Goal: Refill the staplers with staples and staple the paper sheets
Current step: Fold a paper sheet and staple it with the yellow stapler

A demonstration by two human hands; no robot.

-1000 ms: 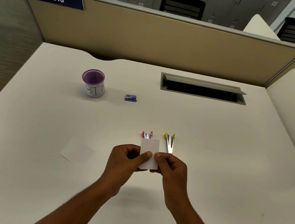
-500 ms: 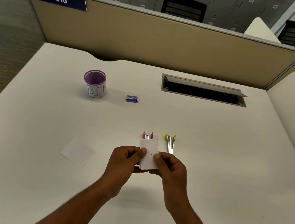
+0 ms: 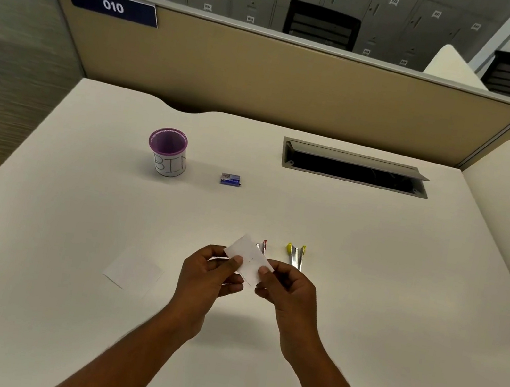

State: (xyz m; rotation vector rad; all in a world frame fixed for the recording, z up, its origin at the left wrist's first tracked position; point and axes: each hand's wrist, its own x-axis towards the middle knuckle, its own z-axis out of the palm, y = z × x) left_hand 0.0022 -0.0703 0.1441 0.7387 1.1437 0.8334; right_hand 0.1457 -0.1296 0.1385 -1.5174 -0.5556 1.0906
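Observation:
Both hands hold a small white paper sheet (image 3: 248,258) just above the desk, tilted so its far corner points up and left. My left hand (image 3: 209,275) pinches its left edge with the thumb on top; my right hand (image 3: 286,288) pinches its right corner. Behind the sheet lies a red stapler (image 3: 262,246), swung open and partly hidden by the paper. Right of it a yellow stapler (image 3: 295,256) lies open too. A small blue staple box (image 3: 230,179) sits farther back. Another white paper sheet (image 3: 133,271) lies flat on the desk to the left.
A purple-rimmed cup marked BIN (image 3: 168,152) stands at the back left. An open cable tray (image 3: 354,168) is set into the white desk (image 3: 400,285) at the back right. A beige partition (image 3: 282,79) closes off the far edge.
The held sheet has turned from upright to tilted, its top swinging left. Both hands have shifted a little apart on it. More of the red stapler shows.

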